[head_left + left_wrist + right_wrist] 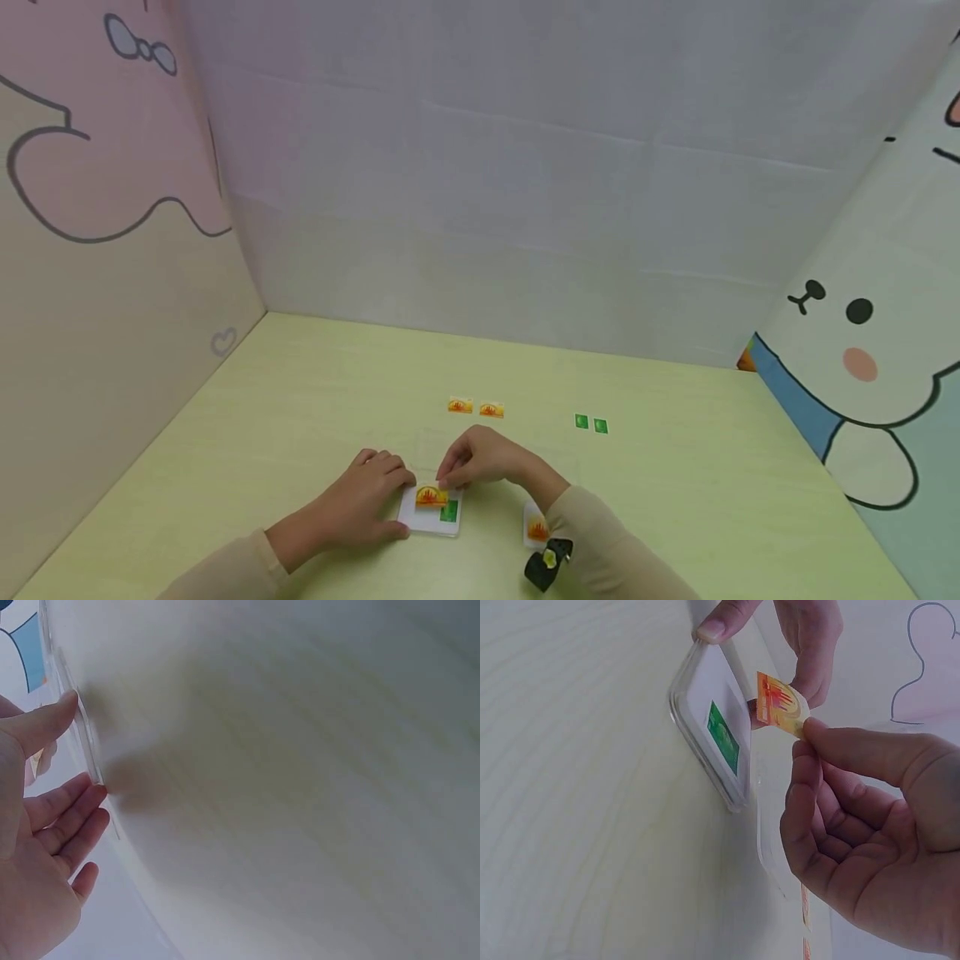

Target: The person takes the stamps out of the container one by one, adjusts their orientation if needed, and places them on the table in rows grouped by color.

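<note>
A thin white rounded-corner slab (pixel 423 522) with a clear layer along its edge lies on the table. On its face is a small green rectangle (pixel 724 740). My left hand (pixel 360 502) holds the slab at its left side, thumb at the near corner and fingers at the far one. My right hand (pixel 483 461) pinches a small orange-and-yellow picture sticker (pixel 781 703) by one corner between thumb and index finger. In the right wrist view the sticker is tilted above the slab, apart from the green rectangle. Below the left thumb, the slab's edge (pixel 88 746) shows in the left wrist view.
Two orange-and-yellow pieces (pixel 476 407) lie farther back, with two green pieces (pixel 591 423) to their right. A white card (pixel 534 527) with an orange picture is partly hidden by my right forearm. A clear sheet (pixel 769 840) lies beyond the slab. Printed walls enclose the table.
</note>
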`<action>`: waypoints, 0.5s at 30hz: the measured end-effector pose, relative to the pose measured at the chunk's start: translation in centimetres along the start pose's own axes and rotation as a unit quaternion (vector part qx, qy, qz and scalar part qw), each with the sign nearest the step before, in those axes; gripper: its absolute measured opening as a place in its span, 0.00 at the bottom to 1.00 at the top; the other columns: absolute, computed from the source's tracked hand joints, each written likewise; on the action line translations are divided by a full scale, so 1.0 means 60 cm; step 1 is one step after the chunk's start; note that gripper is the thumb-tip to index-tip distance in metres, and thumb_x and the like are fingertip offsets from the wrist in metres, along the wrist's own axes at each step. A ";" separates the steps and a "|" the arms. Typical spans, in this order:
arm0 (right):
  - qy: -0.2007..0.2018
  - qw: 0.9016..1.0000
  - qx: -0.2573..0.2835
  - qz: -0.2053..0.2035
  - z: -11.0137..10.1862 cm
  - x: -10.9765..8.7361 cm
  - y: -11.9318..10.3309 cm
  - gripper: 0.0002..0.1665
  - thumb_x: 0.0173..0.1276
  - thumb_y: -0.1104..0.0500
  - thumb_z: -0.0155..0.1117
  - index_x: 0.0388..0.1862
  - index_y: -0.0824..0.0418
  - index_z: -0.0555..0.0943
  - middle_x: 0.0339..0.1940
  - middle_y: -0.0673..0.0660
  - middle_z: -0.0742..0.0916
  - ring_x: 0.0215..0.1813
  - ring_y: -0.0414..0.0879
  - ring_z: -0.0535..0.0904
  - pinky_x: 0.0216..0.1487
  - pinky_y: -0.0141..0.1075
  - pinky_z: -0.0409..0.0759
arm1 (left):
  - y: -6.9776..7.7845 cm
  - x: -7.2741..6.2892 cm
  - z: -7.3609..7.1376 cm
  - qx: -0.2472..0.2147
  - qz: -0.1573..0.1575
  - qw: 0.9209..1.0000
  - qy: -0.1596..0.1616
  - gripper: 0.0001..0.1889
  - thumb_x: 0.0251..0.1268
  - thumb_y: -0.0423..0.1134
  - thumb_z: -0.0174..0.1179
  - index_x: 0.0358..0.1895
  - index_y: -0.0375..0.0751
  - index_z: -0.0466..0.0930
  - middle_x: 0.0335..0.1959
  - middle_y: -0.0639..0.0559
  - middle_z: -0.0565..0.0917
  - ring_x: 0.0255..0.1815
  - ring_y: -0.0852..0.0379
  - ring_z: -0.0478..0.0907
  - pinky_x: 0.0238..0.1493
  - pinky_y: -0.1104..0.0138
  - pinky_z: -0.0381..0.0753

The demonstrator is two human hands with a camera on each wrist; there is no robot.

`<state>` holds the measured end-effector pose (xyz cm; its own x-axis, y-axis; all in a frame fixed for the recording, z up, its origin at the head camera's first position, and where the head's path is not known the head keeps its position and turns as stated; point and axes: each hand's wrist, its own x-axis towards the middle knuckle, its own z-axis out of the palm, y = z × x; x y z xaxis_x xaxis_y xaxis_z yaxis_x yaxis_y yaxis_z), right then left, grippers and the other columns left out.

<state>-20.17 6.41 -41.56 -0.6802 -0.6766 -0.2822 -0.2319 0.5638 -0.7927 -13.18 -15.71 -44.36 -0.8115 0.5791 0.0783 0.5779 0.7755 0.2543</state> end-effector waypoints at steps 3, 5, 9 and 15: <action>-0.003 1.000 0.002 -0.008 -0.002 0.000 0.003 0.05 0.60 0.62 0.69 0.32 0.64 0.87 0.28 0.61 0.89 0.25 0.36 0.78 0.31 0.28 0.78 | -0.001 0.000 0.001 0.003 0.001 1.000 0.000 0.27 0.49 0.58 0.69 0.49 0.44 0.79 0.45 0.56 0.80 0.49 0.57 0.72 0.56 0.54 0.67; -0.005 1.000 0.002 -0.014 -0.005 0.001 0.003 0.05 0.60 0.62 0.69 0.32 0.64 0.87 0.29 0.60 0.89 0.25 0.36 0.78 0.31 0.27 0.78 | -0.001 0.001 0.001 0.006 0.002 1.000 0.004 0.28 0.49 0.58 0.69 0.49 0.44 0.79 0.45 0.55 0.80 0.49 0.57 0.72 0.56 0.54 0.66; -0.009 1.000 0.007 -0.026 -0.009 0.003 0.002 0.05 0.61 0.61 0.69 0.33 0.62 0.87 0.30 0.60 0.89 0.26 0.36 0.78 0.31 0.26 0.77 | -0.003 0.004 0.000 0.010 0.004 1.000 0.009 0.28 0.49 0.57 0.69 0.49 0.43 0.79 0.45 0.55 0.80 0.49 0.58 0.73 0.57 0.54 0.66; -0.018 0.999 0.014 -0.025 -0.007 0.004 0.006 0.05 0.61 0.60 0.69 0.33 0.62 0.87 0.30 0.61 0.89 0.26 0.36 0.77 0.30 0.26 0.76 | -0.005 0.004 0.002 0.002 0.001 1.000 -0.006 0.28 0.48 0.59 0.70 0.49 0.44 0.80 0.44 0.56 0.80 0.48 0.58 0.72 0.56 0.55 0.66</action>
<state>-20.71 6.65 -41.65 -0.6429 -0.7201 -0.2611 -0.2448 0.5162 -0.8207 -13.54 -15.78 -44.56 -0.8095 0.5833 0.0671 0.5795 0.7755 0.2506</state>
